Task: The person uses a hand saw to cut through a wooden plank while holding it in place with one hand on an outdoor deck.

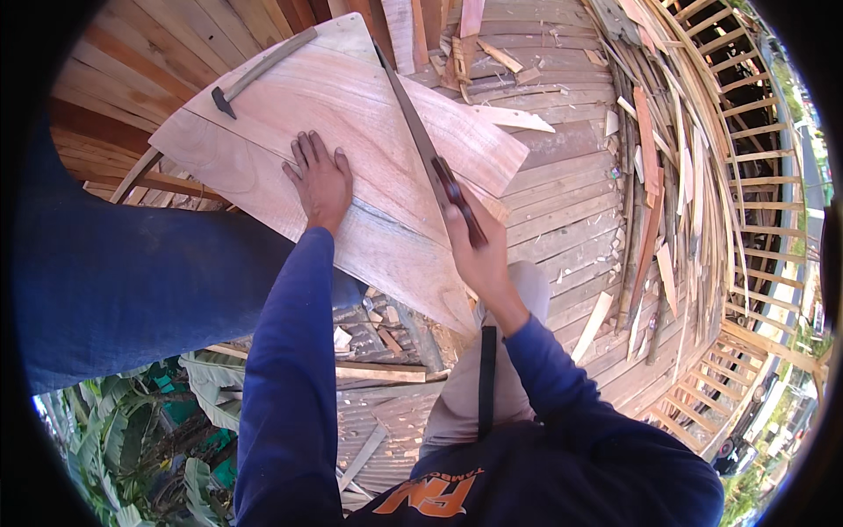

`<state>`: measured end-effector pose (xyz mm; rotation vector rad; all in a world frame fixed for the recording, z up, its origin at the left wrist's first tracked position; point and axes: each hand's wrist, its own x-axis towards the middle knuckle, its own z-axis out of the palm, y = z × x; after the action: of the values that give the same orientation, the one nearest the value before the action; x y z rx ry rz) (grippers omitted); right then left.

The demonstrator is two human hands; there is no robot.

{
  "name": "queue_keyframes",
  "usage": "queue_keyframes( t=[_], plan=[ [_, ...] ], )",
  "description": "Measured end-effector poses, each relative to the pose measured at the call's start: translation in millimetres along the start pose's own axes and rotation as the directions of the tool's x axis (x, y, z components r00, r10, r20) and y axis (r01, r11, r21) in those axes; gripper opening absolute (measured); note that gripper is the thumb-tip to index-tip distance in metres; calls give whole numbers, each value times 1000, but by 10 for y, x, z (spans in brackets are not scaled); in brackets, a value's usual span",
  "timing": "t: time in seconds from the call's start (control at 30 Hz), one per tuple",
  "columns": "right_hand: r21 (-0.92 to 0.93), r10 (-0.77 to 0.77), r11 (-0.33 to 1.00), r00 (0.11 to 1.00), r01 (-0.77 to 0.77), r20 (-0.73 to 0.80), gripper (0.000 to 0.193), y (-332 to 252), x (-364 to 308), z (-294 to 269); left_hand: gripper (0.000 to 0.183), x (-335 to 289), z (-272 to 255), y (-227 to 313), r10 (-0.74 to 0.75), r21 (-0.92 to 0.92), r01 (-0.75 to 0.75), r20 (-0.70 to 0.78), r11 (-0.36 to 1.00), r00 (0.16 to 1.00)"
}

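A wide, pale pinkish wooden panel (pixel 263 123) made of joined boards lies in front of me. My left hand (pixel 321 182) rests flat on it, fingers stretched out. In my right hand (pixel 479 250) is the dark wooden handle of a handsaw (pixel 408 112). The saw's long blade runs up and to the left along the panel's right side; a strip of board (pixel 470 132) extends beyond the blade on the right. How deep the teeth sit in the wood is hidden. A hammer (pixel 263 68) with a wooden handle lies on the panel at the upper left.
Planks (pixel 154 57) are stacked behind the panel. Wood scraps and offcuts (pixel 500 54) litter the slatted floor (pixel 562 198). At the right lies a long pile of wood strips (pixel 680 167), beside a slatted railing (pixel 762 180). Broad-leaved plants (pixel 110 439) grow at the lower left.
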<state>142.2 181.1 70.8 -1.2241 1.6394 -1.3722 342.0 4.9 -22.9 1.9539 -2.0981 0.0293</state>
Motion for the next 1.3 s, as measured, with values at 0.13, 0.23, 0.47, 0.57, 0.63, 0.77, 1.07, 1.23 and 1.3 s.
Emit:
queue_keyframes(
  t=[0.13,0.23,0.47,0.57,0.63,0.77,1.07,1.23,1.3],
  plan=[
    [-96,171,982,980,-162,98,41,-162,-832,-533,63,-97,86,22,-3,-2,3,-4,1000,1000],
    [52,58,997,997,-55,-50,34,105,159,-28,62,-116,96,155,18,-10,-18,25,1000,1000],
    [51,14,999,999,-15,39,27,30,1005,185,63,-164,80,104,28,-46,-27,4,999,1000],
    [-31,87,996,995,-85,47,40,19,-398,-174,64,-118,104,-48,-9,-19,9,-4,1000,1000],
    [-152,-30,987,992,48,119,45,-124,-1084,-551,64,-113,94,9,-15,-37,15,1,999,1000],
    [86,113,990,994,-113,3,38,110,2,-131,64,-150,101,102,5,-20,-5,20,1000,1000],
    [39,-107,993,992,110,-72,34,184,369,166,64,-61,101,5,0,-49,-2,-36,999,999],
    [-91,138,987,985,-129,102,43,19,-963,-516,65,-122,144,12,-4,-23,4,9,1000,1000],
    [-43,198,980,978,-196,62,42,-1,-481,-302,64,-119,114,40,1,-10,-1,23,1000,1000]
  ],
)
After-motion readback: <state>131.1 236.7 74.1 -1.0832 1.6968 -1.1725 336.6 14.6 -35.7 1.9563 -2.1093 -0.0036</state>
